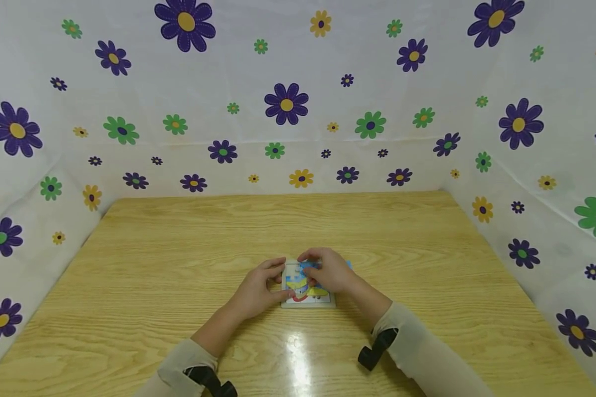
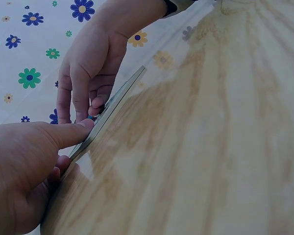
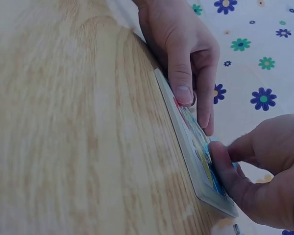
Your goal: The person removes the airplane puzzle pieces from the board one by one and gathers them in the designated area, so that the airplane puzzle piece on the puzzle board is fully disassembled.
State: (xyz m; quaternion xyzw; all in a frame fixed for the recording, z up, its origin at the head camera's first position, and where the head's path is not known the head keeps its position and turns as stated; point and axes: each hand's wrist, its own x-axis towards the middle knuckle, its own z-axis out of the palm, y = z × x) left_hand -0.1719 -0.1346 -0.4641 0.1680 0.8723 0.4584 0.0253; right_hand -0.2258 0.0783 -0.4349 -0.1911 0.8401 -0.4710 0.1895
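A small jigsaw puzzle board (image 1: 308, 304) with a pale frame lies flat on the table, its picture in yellow, blue and red. At its left side, my left hand (image 1: 255, 289) grips the frame, the thumb on top and the fingers along the edge. My right hand (image 1: 331, 271) reaches over the upper right part of the board. Between its thumb and fingers it pinches a small blue puzzle piece (image 3: 235, 166), mostly hidden by the fingers. White gaps show in the upper left of the picture.
Another blue puzzle piece (image 1: 349, 264) lies just past the board's right side, partly behind the right wrist. The wooden table (image 1: 179, 237) is walled in by a white flower-print cloth (image 1: 248, 127) at the back and both sides.
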